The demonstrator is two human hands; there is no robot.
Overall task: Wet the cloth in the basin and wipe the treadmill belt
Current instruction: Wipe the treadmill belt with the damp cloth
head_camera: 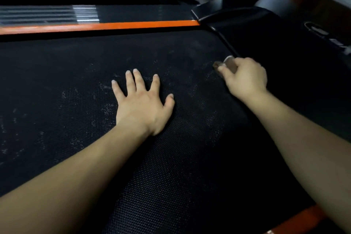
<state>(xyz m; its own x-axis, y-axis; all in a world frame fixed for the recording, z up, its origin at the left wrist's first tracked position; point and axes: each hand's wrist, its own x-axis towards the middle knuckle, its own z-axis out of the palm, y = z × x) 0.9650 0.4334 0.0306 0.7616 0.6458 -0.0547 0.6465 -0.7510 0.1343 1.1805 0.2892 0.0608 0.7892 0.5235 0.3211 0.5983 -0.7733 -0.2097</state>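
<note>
Head view. The cloth (226, 64), a small bunched wad, is gripped in the curled fingers of the right hand (246, 79). It is held low against the treadmill belt (171, 167) at about 2 o'clock, just beside the dark motor cover (269, 30). The left hand (142, 104) is laid flat near centre, fingers straight and spread, holding nothing. Pale smears are seen on the belt towards 9 o'clock, and an orange side rail (114, 25) is seen at 11 o'clock. No basin is in view. The wiping step is judged to be in hand. The next stroke probably calls for the cloth to be drawn towards the smears under steady pressure.
</note>
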